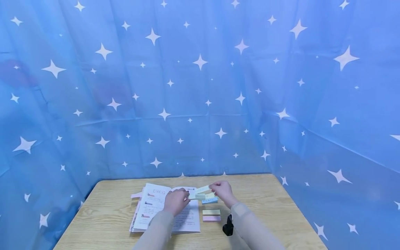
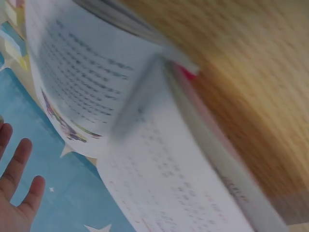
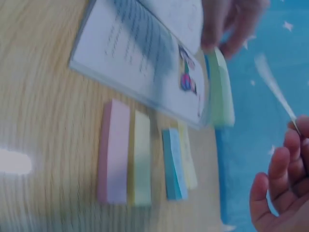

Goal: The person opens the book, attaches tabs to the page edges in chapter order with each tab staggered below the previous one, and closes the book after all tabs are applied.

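Five pads point(image 1: 200, 196), one strip point(image 1: 203, 189), one book point(image 1: 156, 206)

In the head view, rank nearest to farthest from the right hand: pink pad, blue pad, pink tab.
1. Blue pad, lower left of the right hand.
2. Pink pad, lower in view.
3. Pink tab, left of the book.

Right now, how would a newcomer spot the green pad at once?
On the wooden table, find the open book, then the left hand over its pages. The green pad juts right from that hand's grip. It is a thick block, unlike the thin strip in the right hand, and held, unlike the blue pad on the table.
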The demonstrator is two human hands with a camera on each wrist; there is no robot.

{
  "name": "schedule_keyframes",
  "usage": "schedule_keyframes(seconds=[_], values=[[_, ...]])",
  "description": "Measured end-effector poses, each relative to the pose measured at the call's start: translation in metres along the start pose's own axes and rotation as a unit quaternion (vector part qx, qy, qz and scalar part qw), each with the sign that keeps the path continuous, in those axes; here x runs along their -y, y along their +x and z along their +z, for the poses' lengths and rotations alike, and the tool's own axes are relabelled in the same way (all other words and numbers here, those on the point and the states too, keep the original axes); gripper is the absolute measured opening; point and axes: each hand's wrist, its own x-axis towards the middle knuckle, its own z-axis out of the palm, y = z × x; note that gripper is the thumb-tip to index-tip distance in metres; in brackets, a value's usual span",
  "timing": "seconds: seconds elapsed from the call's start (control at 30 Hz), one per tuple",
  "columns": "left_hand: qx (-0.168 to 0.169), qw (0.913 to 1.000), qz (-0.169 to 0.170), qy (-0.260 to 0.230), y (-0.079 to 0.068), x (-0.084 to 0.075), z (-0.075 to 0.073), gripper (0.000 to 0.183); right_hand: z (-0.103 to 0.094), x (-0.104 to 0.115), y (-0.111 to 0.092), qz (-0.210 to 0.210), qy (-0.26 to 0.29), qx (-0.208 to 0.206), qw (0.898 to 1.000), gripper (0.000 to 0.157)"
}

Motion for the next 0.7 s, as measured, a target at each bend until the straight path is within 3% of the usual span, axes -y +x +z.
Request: schedule_keyframes(seconds=[0.13,0.3,0.7], values=[[-0.004,0.9999,0.006,-0.014,-0.002,0.003,-0.001,0.02,-0.013,-0.001,0.004,0.019,-0.002,-0.019,1.0,0.019],[0.003,0.9992,0.035,-0.02,-0.002,-0.006,-0.001,0.02,-0.024,-0.004,0.007,0.023,-0.009,-0.027,0.999,0.018],[0.09,0.9891,0.093,-0.069,-0.025,-0.052,0.009,0.016,-0.029,-0.015,0.004,0.042,-0.009,-0.038,0.998,0.02]])
